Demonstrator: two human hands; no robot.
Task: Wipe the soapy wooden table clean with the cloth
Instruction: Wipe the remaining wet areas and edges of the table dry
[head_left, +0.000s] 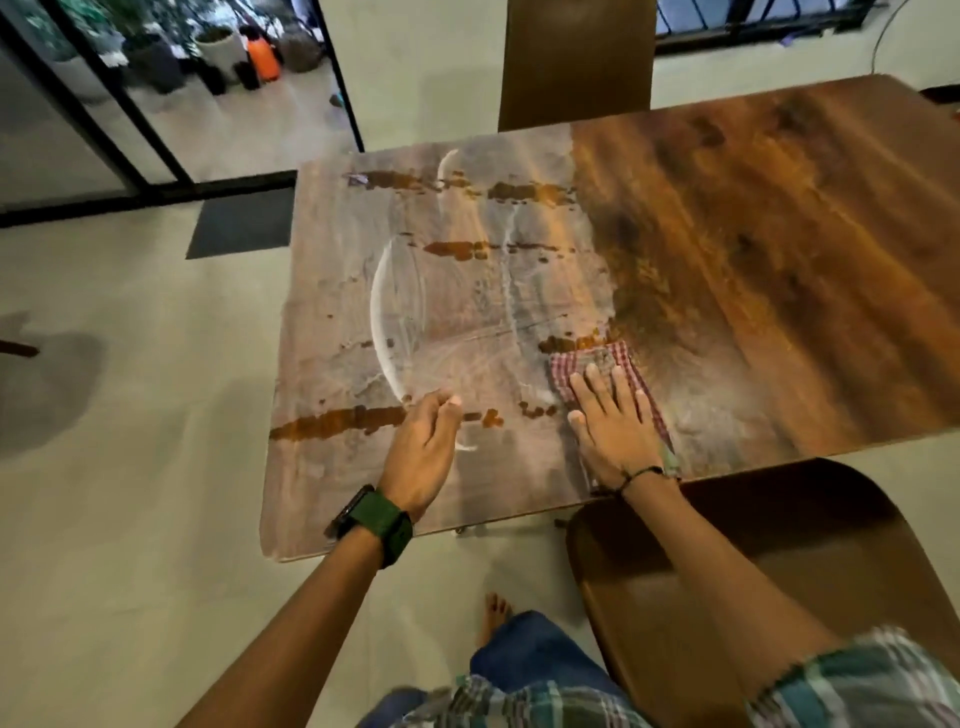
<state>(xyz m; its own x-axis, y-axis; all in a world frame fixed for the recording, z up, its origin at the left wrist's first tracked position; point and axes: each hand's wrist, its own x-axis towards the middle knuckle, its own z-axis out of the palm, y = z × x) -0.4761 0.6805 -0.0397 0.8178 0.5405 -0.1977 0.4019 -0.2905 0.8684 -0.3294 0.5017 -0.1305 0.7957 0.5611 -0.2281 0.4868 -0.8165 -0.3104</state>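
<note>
Cloth (605, 364): red-and-white checked, lying flat on the wooden table (753, 260), near the front edge, right at the border between soapy and clean wood. Right hand (615, 431) presses it down, palm flat, fingers (618, 382) spread and straight, not clamped on anything. Cloth sticks out past the fingertips and runs back under the palm toward the wrist; a corner shows beside the wrist at the table edge. Thin dark band on that wrist.

Left of the thumb: soap film (415, 312), grey-white, covers the left half of the top. White curved streaks in it, plus a few dark brown bare patches in rows where wood shows through. One such patch sits just past the cloth's far edge. Right of the little finger: wood is dark, glossy, no film.

Left hand (426, 441) is on the soapy part, well to the left of the cloth, edge-on to the surface, fingers together and slightly curled, holding nothing. Whether it touches the wood: can't tell. Green-strapped watch (376, 519) on that wrist.

Further out: brown chair (779, 571) pushed against the near edge under the right forearm, second chair back (574, 62) at the far side. Dark mat (241, 223) on the pale floor beyond the left corner, potted plants (156, 52) behind a black-framed glass door.
</note>
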